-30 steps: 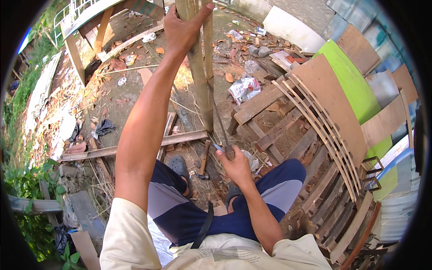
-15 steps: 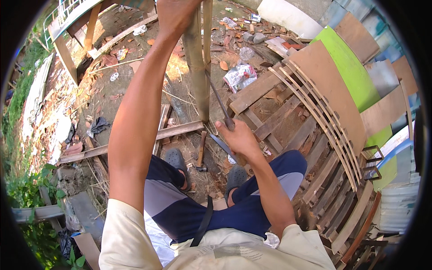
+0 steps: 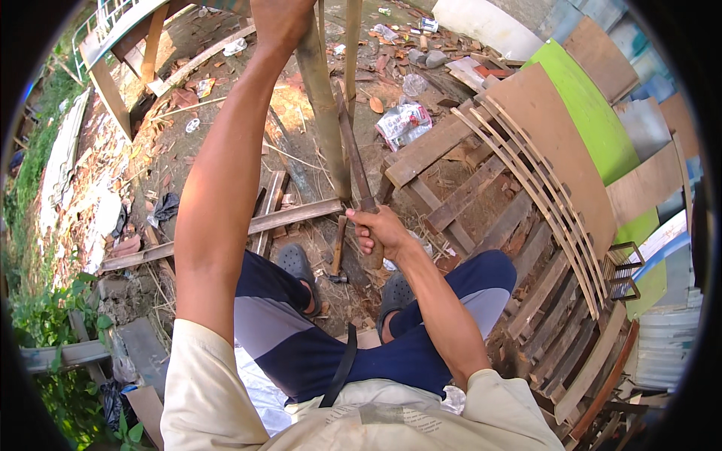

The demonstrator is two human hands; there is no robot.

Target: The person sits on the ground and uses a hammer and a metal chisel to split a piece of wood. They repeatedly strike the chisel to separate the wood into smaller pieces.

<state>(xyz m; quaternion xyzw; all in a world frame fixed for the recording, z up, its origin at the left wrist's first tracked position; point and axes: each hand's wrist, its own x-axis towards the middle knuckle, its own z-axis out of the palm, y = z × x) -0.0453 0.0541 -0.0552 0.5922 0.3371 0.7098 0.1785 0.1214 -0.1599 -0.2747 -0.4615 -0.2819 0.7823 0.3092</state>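
At the top edge, my left hand [image 3: 282, 26] is closed round a bamboo pole [image 3: 322, 113], its fingers partly cut off by the picture's edge. The pole stands upright, its top leaning left and its lower end near the ground. A thinner bamboo strip [image 3: 351, 56] rises just right of it. My right hand [image 3: 383, 231] grips a machete [image 3: 353, 154] by its wooden handle. The long dark blade points up beside the pole, its flat side showing. Below the pole's foot a hammer [image 3: 338, 252] with a wooden handle lies on the ground between my feet.
A narrow wooden plank [image 3: 278, 221] lies across the ground at the pole's foot. To the right spread a slatted wooden pallet [image 3: 496, 218], thin curved-looking strips [image 3: 538, 188] and leaning boards [image 3: 579, 113]. A wooden table [image 3: 154, 45] stands far left. Litter and leaves cover the ground.
The machete has turned from edge-on to flat side showing, and my right hand has shifted left and slightly down. The pole's upper part has tilted left, away from the strip.
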